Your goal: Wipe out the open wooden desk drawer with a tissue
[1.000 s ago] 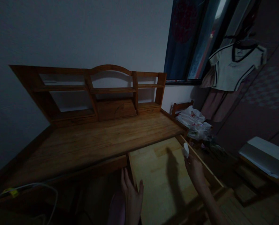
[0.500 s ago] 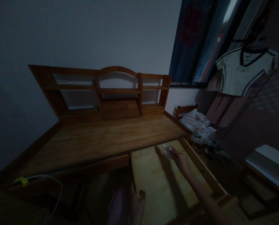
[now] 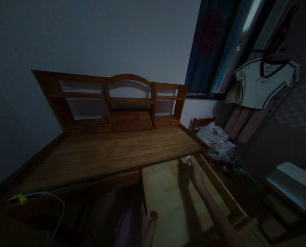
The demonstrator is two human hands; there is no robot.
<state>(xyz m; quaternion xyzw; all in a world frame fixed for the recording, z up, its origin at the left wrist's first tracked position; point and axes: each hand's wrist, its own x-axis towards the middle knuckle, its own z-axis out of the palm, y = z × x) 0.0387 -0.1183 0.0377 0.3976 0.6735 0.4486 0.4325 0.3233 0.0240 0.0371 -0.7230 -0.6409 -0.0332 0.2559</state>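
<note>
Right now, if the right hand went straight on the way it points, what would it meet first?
Probably the front edge of the desktop, or the dark gap under it: the right hand, pinching a small white wad, points up the open drawer toward its back. Depth is unclear.

The bench (image 3: 112, 151) is made of smooth, satin-finished wood. The drawer (image 3: 168, 192) at lower centre is lined with paler, matt wood.
</note>
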